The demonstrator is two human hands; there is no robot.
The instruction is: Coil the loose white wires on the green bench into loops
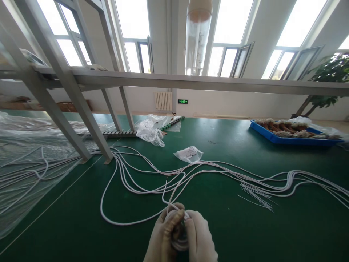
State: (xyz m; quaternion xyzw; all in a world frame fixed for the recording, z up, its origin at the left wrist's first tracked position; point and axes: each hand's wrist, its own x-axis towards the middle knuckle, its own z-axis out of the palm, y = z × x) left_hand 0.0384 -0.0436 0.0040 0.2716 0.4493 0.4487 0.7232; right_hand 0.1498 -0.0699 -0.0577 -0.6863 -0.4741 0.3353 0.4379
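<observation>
Both my hands wear pale gloves and meet at the bottom middle of the view. My left hand (pixel 167 233) is closed around a small coil of white cable (pixel 180 244). From the other side, my right hand (pixel 200 234) grips the same coil, its thumb and fingers pressed near the top. Strands of white cable (pixel 131 222) run out of the coil and join the long loose cables (pixel 152 191) lying across the green table. Part of the coil is hidden behind the fingers.
A metal frame (pixel 89 140) stands on the table at the left, beside plastic sheeting (pixel 16 203). A small clear bag (pixel 189 154) and crumpled plastic (pixel 149 131) lie ahead. Thin white ties (pixel 257 196) lie at right, with a blue tray (pixel 294 141) behind.
</observation>
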